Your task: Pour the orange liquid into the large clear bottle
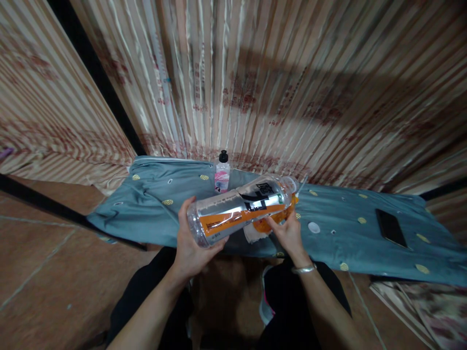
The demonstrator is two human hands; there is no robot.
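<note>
A large clear plastic bottle with a silver, orange and black label lies tilted in the air, its mouth up to the right. My left hand is wrapped round its base. My right hand touches the underside near the neck, fingers pinched on an orange cloth or wrapper beneath the bottle. A white bottle cap lies on the blue cloth to the right.
A grey-blue patterned cloth covers a low surface. On it stand a small pink-labelled bottle with a black cap and a black phone at right. Striped curtains hang behind. Brown tiled floor lies at left.
</note>
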